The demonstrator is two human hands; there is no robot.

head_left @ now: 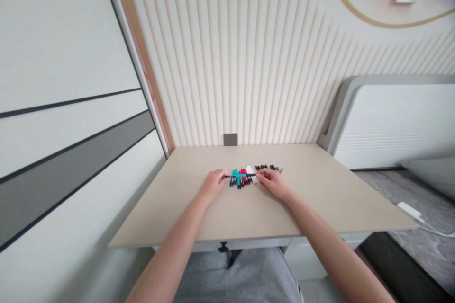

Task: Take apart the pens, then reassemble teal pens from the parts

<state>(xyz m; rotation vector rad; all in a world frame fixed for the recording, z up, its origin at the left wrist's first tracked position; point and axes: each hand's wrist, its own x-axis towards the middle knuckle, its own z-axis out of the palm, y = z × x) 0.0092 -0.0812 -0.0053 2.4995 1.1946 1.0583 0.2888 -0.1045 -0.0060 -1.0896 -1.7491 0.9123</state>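
My left hand and my right hand each pinch one end of a thin black pen, held level just above the beige table. Under the pen lies a row of markers: teal ones, red ones and a white one. Several small black pens or caps lie just beyond my right hand. Both hands have their fingers closed on the pen's ends.
A grey wall socket sits at the table's back edge on the ribbed wall. A white padded headboard stands to the right. A white cable and plug lie off the table's right corner. My grey-clad lap is below the front edge.
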